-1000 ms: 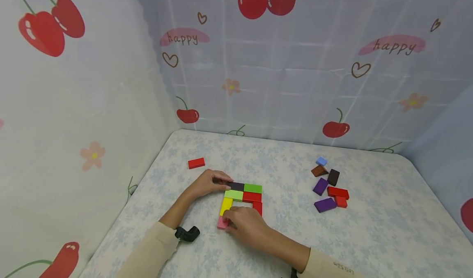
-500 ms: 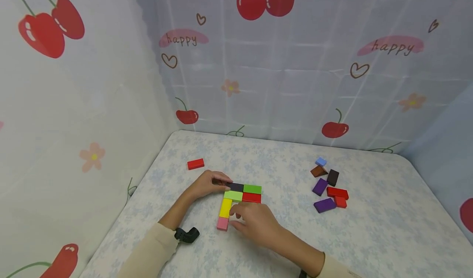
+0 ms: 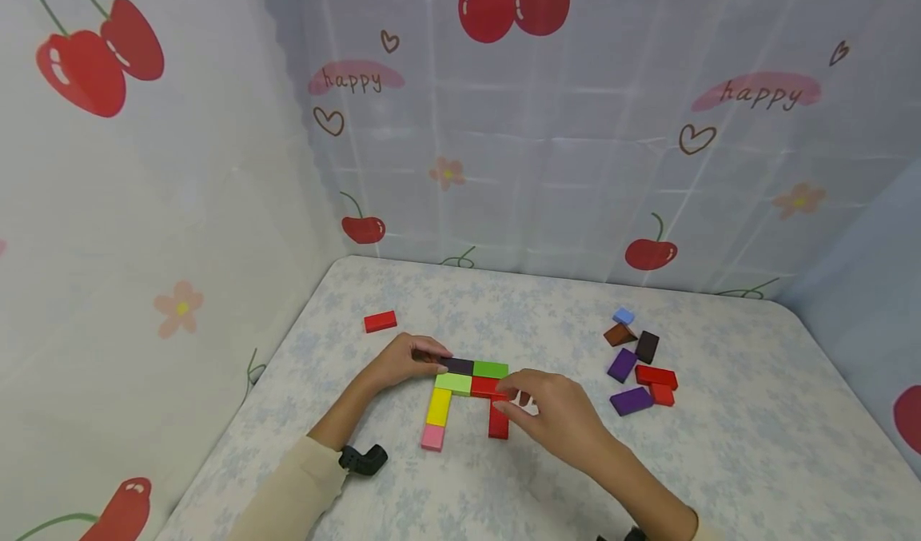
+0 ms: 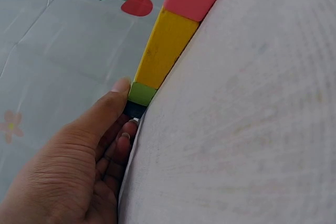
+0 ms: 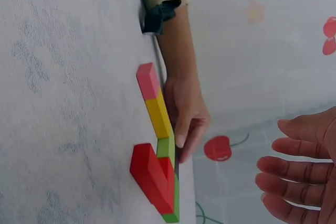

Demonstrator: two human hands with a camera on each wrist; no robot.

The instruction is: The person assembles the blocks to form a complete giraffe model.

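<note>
Flat wooden blocks lie joined in an arch-like shape on the table. My left hand (image 3: 404, 360) pinches the left end of the black block (image 3: 459, 367) in its back row, beside a green block (image 3: 492, 370). In front sit a light green block (image 3: 453, 383) and a red block (image 3: 484, 386). A yellow block (image 3: 438, 407) and a pink block (image 3: 432, 437) form the left leg. The right leg is another red block (image 3: 499, 423). My right hand (image 3: 557, 409) hovers over the red blocks with its fingers loosely bent; nothing is between them in the right wrist view.
One red block (image 3: 380, 322) lies alone at the back left. To the right is a loose group with purple (image 3: 631, 401), brown (image 3: 619, 334), dark (image 3: 647, 347), blue (image 3: 623, 316) and red blocks (image 3: 655, 377). Printed curtains (image 3: 561, 173) stand behind the table.
My right hand has left the pink and yellow blocks and moved right to the red blocks, uncovering the left leg. My left hand stays in place.
</note>
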